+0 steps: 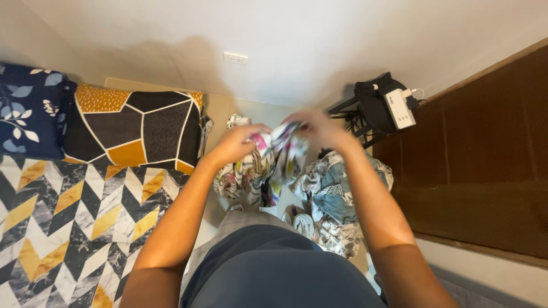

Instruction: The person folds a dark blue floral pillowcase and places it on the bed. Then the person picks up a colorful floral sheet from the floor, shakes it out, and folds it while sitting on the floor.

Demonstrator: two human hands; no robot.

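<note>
left hand, right hand: both clamped on floral cloth | chevron bedspread (left) | brown door

A black-and-gold pillow lies on the chevron bedsheet, a navy leaf-print pillow beside it.

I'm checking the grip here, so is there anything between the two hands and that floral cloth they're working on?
Nothing visible does. The left hand and the right hand both already grip the floral cloth directly, bunched between them at chest height. The crumpled pile of blue-grey fabric lies lower down, to the right, apart from the hands.
</note>
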